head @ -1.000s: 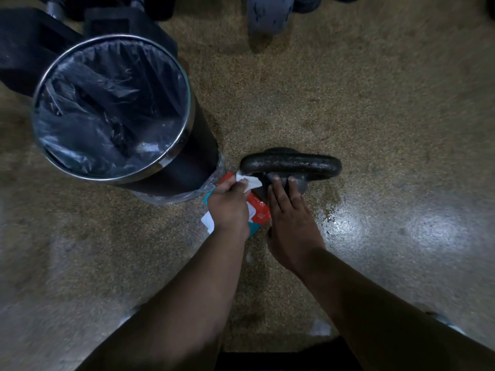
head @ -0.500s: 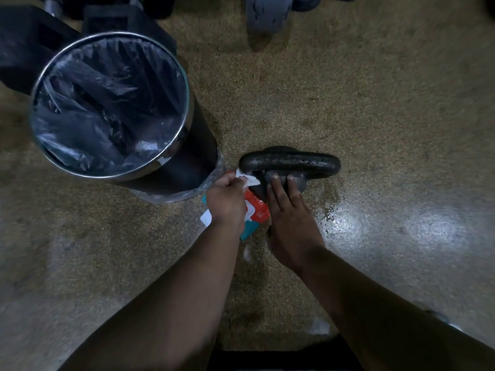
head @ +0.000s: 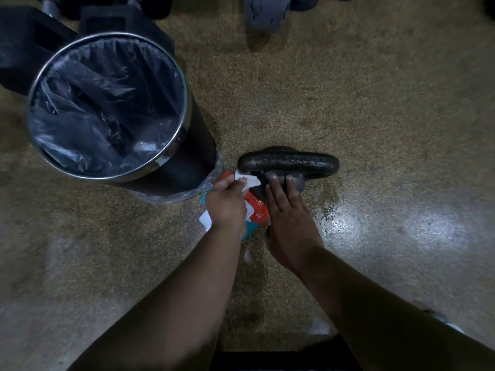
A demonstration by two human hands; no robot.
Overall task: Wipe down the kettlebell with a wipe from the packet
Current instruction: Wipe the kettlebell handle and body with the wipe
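Note:
A black kettlebell (head: 289,163) stands on the speckled floor, its handle running left to right. An orange, white and teal wipes packet (head: 255,211) lies just in front of it, partly under my hands. My left hand (head: 226,204) pinches a white wipe (head: 247,180) at the packet's far end, close to the left end of the handle. My right hand (head: 290,218) rests flat, fingers extended, with its fingertips on the kettlebell's body below the handle and its palm over the packet's right edge.
A round black bin (head: 107,108) with a metal rim and a plastic liner stands immediately left of the kettlebell. Dark gym equipment (head: 265,12) lines the far edge. Wet, shiny floor (head: 375,223) lies to the right.
My left hand has lifted the wipe slightly up and away from the packet. My right hand and the kettlebell have stayed put.

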